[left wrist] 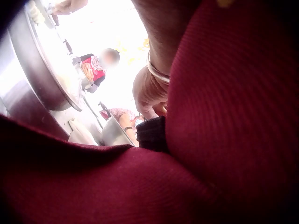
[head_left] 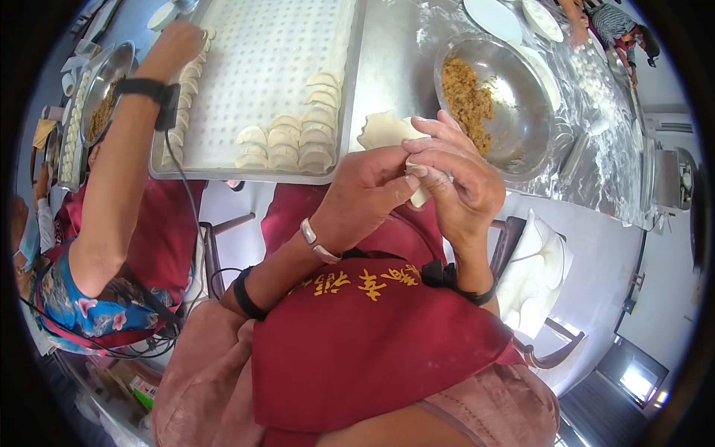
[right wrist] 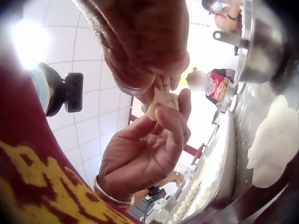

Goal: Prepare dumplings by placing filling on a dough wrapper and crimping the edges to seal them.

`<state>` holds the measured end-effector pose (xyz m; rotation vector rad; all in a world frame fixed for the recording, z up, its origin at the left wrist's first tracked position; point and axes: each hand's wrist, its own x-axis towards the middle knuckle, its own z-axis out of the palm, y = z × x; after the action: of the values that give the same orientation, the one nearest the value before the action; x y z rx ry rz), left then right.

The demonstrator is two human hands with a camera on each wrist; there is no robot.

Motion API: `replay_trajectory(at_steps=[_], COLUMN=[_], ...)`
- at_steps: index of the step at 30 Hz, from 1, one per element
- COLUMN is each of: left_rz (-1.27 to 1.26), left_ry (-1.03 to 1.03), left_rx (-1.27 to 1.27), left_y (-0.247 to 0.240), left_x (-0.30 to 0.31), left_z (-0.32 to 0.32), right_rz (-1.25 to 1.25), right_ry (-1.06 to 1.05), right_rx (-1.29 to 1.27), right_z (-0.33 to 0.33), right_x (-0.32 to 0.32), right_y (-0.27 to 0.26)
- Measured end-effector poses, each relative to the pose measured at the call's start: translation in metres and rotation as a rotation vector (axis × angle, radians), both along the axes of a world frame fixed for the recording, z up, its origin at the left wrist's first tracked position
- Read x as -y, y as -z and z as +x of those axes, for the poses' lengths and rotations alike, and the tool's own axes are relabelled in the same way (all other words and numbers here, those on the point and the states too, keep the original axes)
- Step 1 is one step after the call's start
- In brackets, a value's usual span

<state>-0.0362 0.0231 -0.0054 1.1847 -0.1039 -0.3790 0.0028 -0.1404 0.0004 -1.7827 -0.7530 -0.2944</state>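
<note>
Spread across the far side, a steel surface (head_left: 387,74) dusted with flour toward the right. On it, at left, a large tray (head_left: 253,89) with half-moon dumplings (head_left: 283,145) in rows along the near and left sides; to the right, a steel bowl (head_left: 521,119) with crumbly brown filling (head_left: 462,93). Close together at the near edge, left grip (head_left: 361,197) and right grip (head_left: 465,175), both pinching the same piece of dough. Just beyond, between tray and bowl, overlapping pale wrappers (head_left: 383,130) on the surface. Smallest, held up between the fingertips of both grips: a folded dumpling in progress (right wrist: 161,102), seam too hidden to judge. For a sound seal, probably best to cradle the belly lightly, press out air, pinch firmly from middle to corners, and keep filling off the rim
</note>
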Motion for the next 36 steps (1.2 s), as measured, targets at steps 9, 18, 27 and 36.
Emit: replay_trajectory(at_steps=[9, 18, 27, 36], left_rz=[0.085, 0.071, 0.003, -0.116], left_ry=[-0.087, -0.103, -0.102, -0.239], left_rx=[0.057, 0.059, 0.062, 0.075], left_y=[0.0, -0.003, 0.005, -0.007], left_x=[0.003, 0.003, 0.006, 0.009], left_z=[0.001, -0.001, -0.004, 0.001], right_rz=[0.022, 0.064, -0.015, 0.235], right_ry=[-0.038, -0.005, -0.095, 0.03], right_rx=[-0.113, -0.227, -0.064, -0.342], right_z=[-0.002, -0.006, 0.0, -0.012], right_x=[-0.003, -0.01, 0.0, -0.017], right_y=[-0.005, -0.009, 0.002, -0.009])
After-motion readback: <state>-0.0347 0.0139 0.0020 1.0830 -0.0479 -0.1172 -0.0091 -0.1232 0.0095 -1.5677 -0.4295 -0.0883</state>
